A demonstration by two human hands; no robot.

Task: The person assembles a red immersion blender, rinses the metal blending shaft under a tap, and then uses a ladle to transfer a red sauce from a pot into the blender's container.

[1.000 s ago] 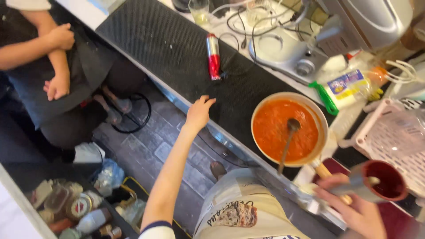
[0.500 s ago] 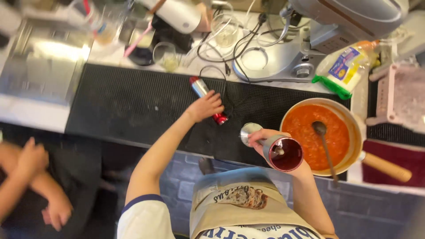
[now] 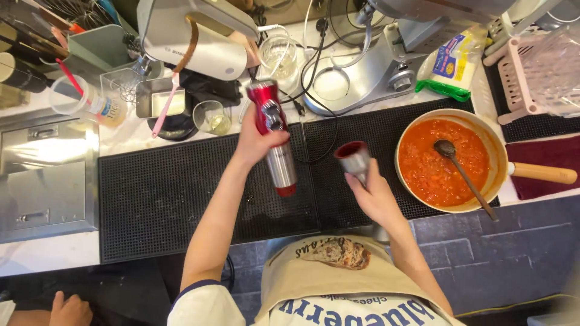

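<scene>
My left hand (image 3: pixel 257 142) grips a red and silver hand blender body (image 3: pixel 273 137) and holds it above the black rubber mat (image 3: pixel 163 199), its black cord trailing toward the back. My right hand (image 3: pixel 376 196) holds the blender's metal foot attachment (image 3: pixel 354 159), its red-stained bell end tilted up. The two parts are apart, roughly a hand's width between them. To the right a cream pan of red tomato sauce (image 3: pixel 446 158) with a wooden handle stands on the mat, a dark spoon (image 3: pixel 460 171) resting in it.
At the back stand a stand mixer (image 3: pixel 386 54), a white appliance (image 3: pixel 193 36), glass cups (image 3: pixel 212 116), a pink spatula (image 3: pixel 164 105) and a pink rack (image 3: pixel 534 66). A steel panel (image 3: pixel 45 181) lies left. Another person's hand (image 3: pixel 69 311) shows at bottom left.
My left hand has gone from reaching across the mat to picking up the blender body lying there. My right hand has brought the foot attachment in from beside the pan.
</scene>
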